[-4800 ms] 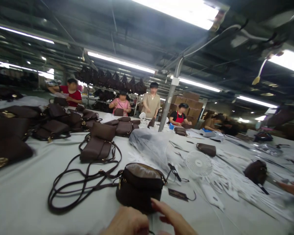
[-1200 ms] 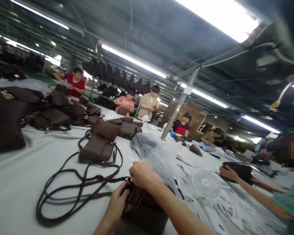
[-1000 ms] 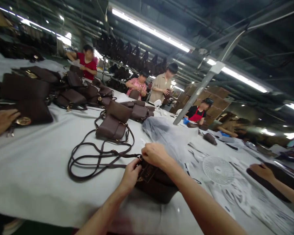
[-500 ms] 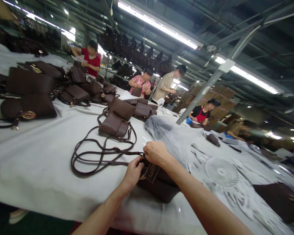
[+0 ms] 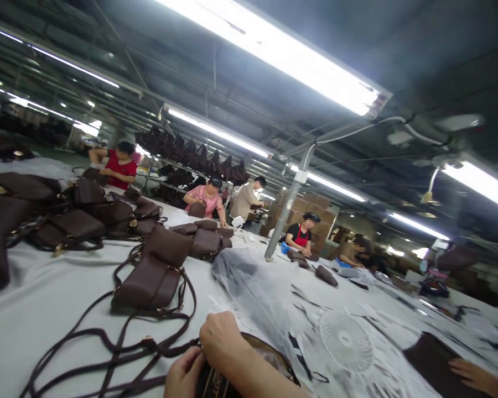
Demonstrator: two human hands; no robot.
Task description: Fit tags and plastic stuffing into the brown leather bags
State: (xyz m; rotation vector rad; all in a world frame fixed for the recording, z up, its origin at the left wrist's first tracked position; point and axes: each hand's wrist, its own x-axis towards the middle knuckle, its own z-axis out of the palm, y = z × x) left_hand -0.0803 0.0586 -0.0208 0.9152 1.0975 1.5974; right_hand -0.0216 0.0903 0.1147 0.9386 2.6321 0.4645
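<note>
At the bottom edge a dark brown handbag point(image 5: 269, 358) lies on the white table point(image 5: 45, 309). My left hand point(image 5: 185, 376) is closed on its near side beside a dark hang tag point(image 5: 216, 384) with gold lettering. My right hand point(image 5: 222, 340) is curled over the bag's top where the long brown strap point(image 5: 120, 348) joins it. What its fingers pinch is hidden. The strap loops away to the left across the table.
Two stacked brown bags point(image 5: 153, 268) lie just beyond the strap, with several more bags point(image 5: 74, 221) at far left. A clear plastic bag point(image 5: 253, 284) and a small white fan point(image 5: 346, 340) lie right. Another person's hand point(image 5: 475, 376) rests on a bag at lower right. Several workers stand behind.
The camera has tilted up, so my hands and the bag have dropped to the bottom edge. Both hands stay on the bag near the tag and strap.
</note>
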